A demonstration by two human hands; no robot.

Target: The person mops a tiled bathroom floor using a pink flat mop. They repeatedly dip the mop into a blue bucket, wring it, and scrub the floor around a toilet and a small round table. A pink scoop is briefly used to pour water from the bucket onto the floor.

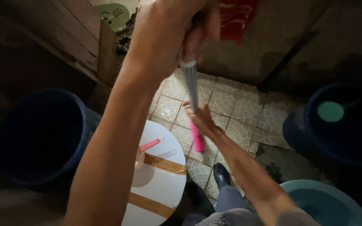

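Observation:
My left hand (168, 33) is raised close to the camera and is closed around the top of a long grey handle (190, 86). Lower down, my right hand (201, 119) grips the same handle where it meets a pink part (197, 141). The stick runs down toward a patterned tile floor (231, 104). Its lowest end is hidden behind my right hand and arm.
A dark blue barrel (42, 138) stands at the left. A white round lid (164, 167) with brown tape strips and a pink-handled scoop (149, 145) lies below my left arm. At the right is a blue bucket (340, 125) holding a green dipper (331, 111); a teal basin (327, 205) is at lower right.

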